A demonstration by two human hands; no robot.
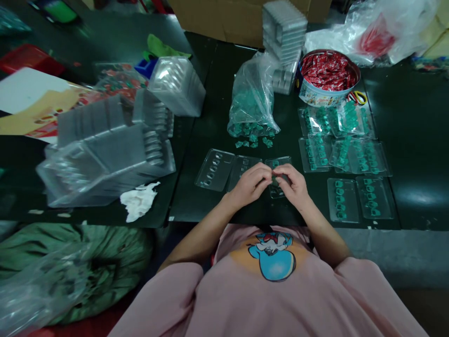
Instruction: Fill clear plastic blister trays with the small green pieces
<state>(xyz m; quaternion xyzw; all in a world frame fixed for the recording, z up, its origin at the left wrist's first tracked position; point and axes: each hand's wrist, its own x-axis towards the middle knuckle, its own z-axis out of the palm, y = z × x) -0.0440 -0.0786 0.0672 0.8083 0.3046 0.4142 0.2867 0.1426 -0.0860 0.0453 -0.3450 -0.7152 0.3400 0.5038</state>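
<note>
My left hand (pixel 253 184) and my right hand (pixel 293 186) meet at the fingertips, both closed in a pinch. What they hold between them is too small and covered to make out. Under them lies a clear plastic tray (pixel 280 161) with green pieces in some of its slots, partly covered by my fingers. A second clear tray (pixel 241 166) sits partly behind my left hand, and a third, slotted tray (pixel 214 171) is left of that. Farther back, small green translucent pieces (pixel 253 138) lie loose at the mouth of a clear bag (pixel 253 93) full of them.
On the right are several trays filled with green pieces (pixel 374 199), with a round tin (pixel 326 97) of red wrapped packets and scissors (pixel 358 97) behind. Stacked clear trays (pixel 105 154) and a crumpled tissue (pixel 138 201) occupy the left. Another tray stack (pixel 283 30) stands at the back.
</note>
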